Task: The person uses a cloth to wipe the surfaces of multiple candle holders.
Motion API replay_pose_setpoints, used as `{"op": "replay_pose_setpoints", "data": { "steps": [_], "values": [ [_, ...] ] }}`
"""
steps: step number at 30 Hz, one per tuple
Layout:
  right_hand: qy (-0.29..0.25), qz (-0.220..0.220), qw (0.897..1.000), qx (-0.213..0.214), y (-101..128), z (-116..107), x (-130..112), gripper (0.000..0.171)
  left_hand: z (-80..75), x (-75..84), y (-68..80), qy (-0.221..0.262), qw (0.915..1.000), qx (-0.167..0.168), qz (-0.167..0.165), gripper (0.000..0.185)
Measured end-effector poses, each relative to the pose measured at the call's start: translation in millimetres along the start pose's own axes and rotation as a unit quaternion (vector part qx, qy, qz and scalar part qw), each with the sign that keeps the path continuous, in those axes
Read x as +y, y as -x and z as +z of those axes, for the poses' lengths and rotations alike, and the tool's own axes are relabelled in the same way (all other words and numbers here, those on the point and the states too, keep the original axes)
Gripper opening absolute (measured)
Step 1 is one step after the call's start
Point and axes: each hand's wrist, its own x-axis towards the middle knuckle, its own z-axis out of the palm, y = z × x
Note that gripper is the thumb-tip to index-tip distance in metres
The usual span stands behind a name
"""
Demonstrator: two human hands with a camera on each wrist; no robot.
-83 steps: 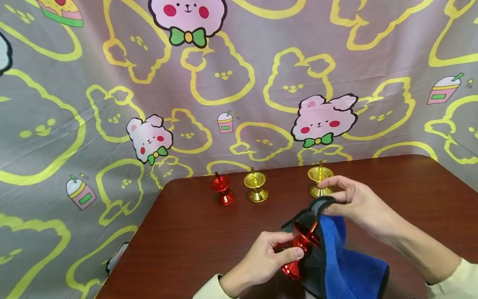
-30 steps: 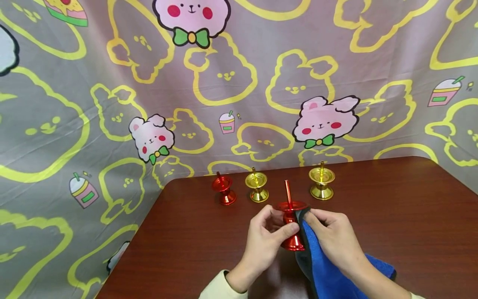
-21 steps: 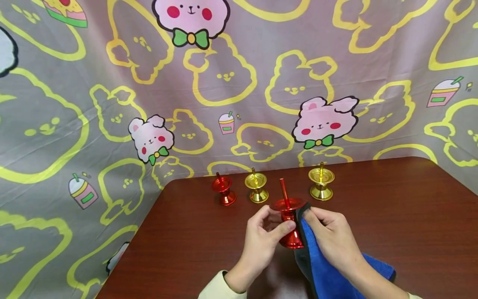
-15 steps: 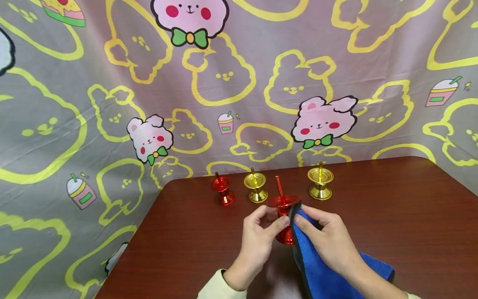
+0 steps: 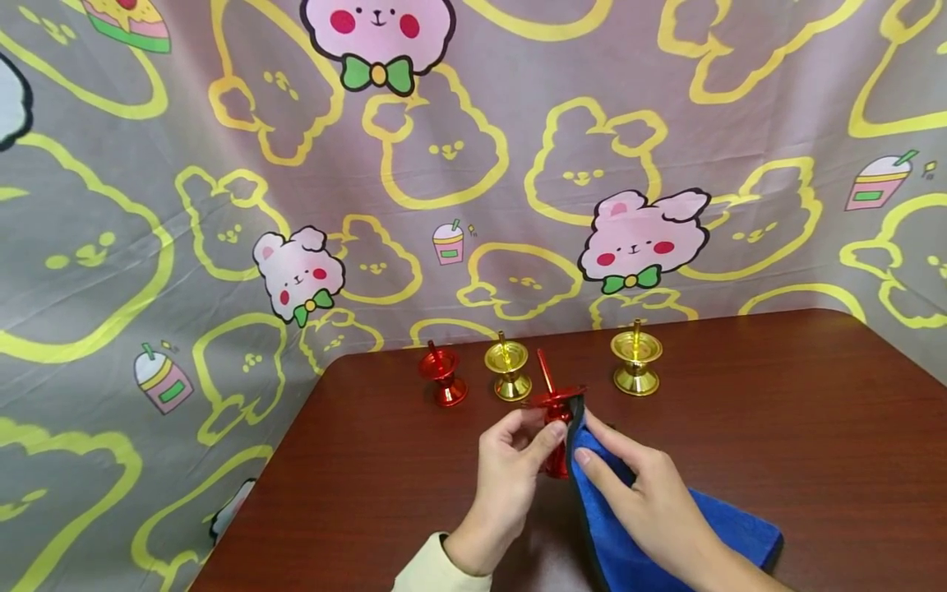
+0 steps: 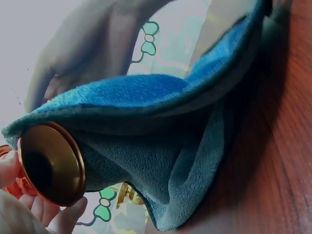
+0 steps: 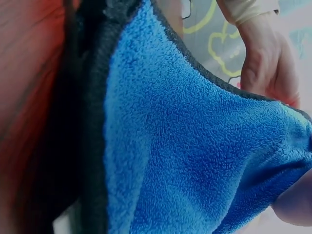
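Head view | left hand (image 5: 510,460) pinches red candle holder (image 5: 555,419), now tilted further left | right hand (image 5: 636,493) presses blue cloth (image 5: 666,526) against it; wiping continues

Dark reddish-brown wooden table (image 5: 814,427), rounded far corners, across lower frame. Grey fabric backdrop (image 5: 111,205) behind and at left: yellow bear outlines, pink bears with green bows, drink cups. Even, soft lighting.

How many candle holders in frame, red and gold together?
4. Red candle holder and gold one stand at the table's back left, another gold holder at back right, and a red holder is held in the left hand against the blue cloth.
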Motion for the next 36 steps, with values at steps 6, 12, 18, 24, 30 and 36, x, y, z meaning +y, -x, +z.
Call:
{"op": "replay_pose_setpoints", "data": {
  "steps": [6, 12, 18, 24, 30, 36],
  "values": [
    [0.004, -0.107, 0.994, 0.017, 8, 3, 5, 0.040, -1.6, 0.5, -3.0, 0.030, 0.9995, 0.002, -0.008, 0.029],
    [-0.002, -0.078, 0.997, 0.017, 8, 7, 5, 0.042, -1.2, 0.1, -2.3, 0.003, 0.9999, -0.008, 0.005, 0.028],
    [-0.013, -0.042, 0.999, 0.016, 3, 7, 5, 0.042, -0.5, -2.5, 2.6, -0.040, 0.9988, -0.023, 0.018, 0.025],
    [-0.036, -0.001, 0.999, 0.006, -4, 7, 3, 0.039, 0.5, -4.7, 4.7, -0.050, 0.9961, -0.040, 0.060, 0.025],
    [-0.078, 0.047, 0.996, -0.007, -9, 2, 1, 0.028, 0.3, -6.1, 5.8, -0.052, 0.9936, -0.071, 0.072, 0.025],
    [-0.084, 0.085, 0.993, 0.006, -12, 1, 1, 0.030, 0.6, -6.1, 7.6, -0.051, 0.9904, -0.093, 0.089, 0.028]
  ]
}}
